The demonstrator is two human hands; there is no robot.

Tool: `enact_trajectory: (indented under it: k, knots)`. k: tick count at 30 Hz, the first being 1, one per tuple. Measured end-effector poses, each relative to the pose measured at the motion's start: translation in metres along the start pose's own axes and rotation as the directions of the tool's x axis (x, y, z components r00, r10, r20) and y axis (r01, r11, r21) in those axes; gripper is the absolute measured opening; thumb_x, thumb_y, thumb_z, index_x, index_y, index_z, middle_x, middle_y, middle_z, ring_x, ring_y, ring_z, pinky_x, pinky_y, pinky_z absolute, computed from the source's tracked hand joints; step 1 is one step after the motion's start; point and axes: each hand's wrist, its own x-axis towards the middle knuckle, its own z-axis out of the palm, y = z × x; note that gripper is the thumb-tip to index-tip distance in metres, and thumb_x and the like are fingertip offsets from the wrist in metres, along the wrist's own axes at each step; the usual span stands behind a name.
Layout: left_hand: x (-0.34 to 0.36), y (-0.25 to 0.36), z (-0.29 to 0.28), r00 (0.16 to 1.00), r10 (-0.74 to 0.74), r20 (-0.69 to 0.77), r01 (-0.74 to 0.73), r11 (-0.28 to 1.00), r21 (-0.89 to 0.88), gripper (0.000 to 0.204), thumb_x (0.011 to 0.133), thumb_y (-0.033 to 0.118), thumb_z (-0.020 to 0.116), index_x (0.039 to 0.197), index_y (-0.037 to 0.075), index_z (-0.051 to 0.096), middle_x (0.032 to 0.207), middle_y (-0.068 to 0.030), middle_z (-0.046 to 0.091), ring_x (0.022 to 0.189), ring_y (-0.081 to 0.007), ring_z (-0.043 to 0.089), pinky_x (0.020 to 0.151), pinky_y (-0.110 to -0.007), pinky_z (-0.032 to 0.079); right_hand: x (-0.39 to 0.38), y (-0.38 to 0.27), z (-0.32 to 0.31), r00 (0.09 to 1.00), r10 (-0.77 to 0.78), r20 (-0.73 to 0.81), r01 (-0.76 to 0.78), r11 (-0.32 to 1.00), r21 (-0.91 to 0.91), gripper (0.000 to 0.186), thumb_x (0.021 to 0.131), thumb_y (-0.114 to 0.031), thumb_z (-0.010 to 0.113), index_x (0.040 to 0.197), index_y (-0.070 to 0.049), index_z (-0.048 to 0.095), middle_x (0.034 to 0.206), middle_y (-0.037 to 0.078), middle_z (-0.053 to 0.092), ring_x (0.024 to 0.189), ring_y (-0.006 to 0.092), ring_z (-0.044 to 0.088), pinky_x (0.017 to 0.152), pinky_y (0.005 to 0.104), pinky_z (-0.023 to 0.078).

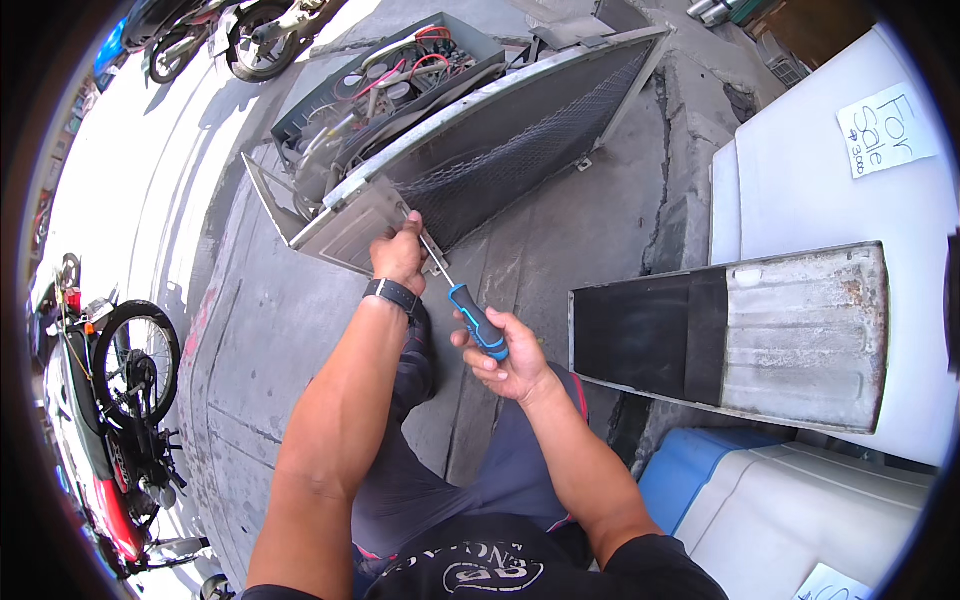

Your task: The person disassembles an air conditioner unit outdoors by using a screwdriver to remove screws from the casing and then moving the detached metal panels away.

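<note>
Screwdriver (478, 322) lies aslant between our two hands, its slim, round steel shaft running up to the pale end plate (350, 230) of a long sheet-metal casing; we cannot tell whether the tip sits in a fastener. Our right hand (515, 362) is half curled, thumb and fingers closed around the lower part of the chunky, contoured blue-and-black handle. Our left hand (398, 258), above a dark wristband (392, 293), is bunched tight at the shaft's far end, fingertips close against the plate.

Behind that smooth, lightly ribbed plate, the casing opens into a dark hollow crossed by diamond-patterned wire mesh (500, 165), edged by a scuffed, straight metal rim. Just beyond it stands a deep, grey-green rectangular bin (475, 40), heaped with tangled cables and rounded metal pieces. Underneath, we see rough grey concrete (560, 240), cracked and seamed.

To our right rests a rectangular panel (800, 335), one half matte black, the other bare, blotchy and rust-specked, against a smooth white box (830, 200).
</note>
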Motion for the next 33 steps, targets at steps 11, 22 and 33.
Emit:
enact_trajectory:
  k: [11,22,33]
  knots:
    - [-0.005,-0.001,0.003,1.0,-0.017,0.014,0.018,0.996,-0.084,0.025,0.1,0.019,0.051,0.1,-0.002,0.063,0.084,-0.0065,0.067,0.065,-0.0131,0.059,0.052,-0.025,0.04,-0.01,0.006,0.023,0.939,-0.325,-0.115,0.185,0.756,-0.628,0.035,0.085,-0.008,0.069,0.116,-0.004,0.053,0.099,0.014,0.061,0.066,0.0167,0.059,0.053,0.0277,0.046]
    - [0.001,-0.006,0.008,0.993,0.001,-0.115,-0.005,1.0,-0.03,0.023,0.086,0.018,0.074,0.091,0.0,0.061,0.072,-0.0036,0.059,0.055,-0.0122,0.049,0.051,-0.026,0.04,-0.006,0.009,0.019,0.669,-0.641,0.376,0.296,-0.234,-0.926,0.045,0.083,-0.009,0.068,0.125,-0.007,0.052,0.097,0.015,0.058,0.079,0.0268,0.061,0.069,0.0386,0.05]
    - [0.001,-0.002,0.0,0.999,-0.024,0.039,0.028,0.993,-0.112,0.027,0.091,0.024,0.068,0.095,-0.001,0.061,0.078,-0.0056,0.062,0.063,-0.0128,0.056,0.051,-0.025,0.04,-0.003,0.023,0.011,0.847,-0.528,0.06,0.291,0.366,-0.884,0.044,0.079,-0.003,0.07,0.118,-0.007,0.049,0.1,0.013,0.051,0.073,0.0225,0.058,0.059,0.0342,0.047]
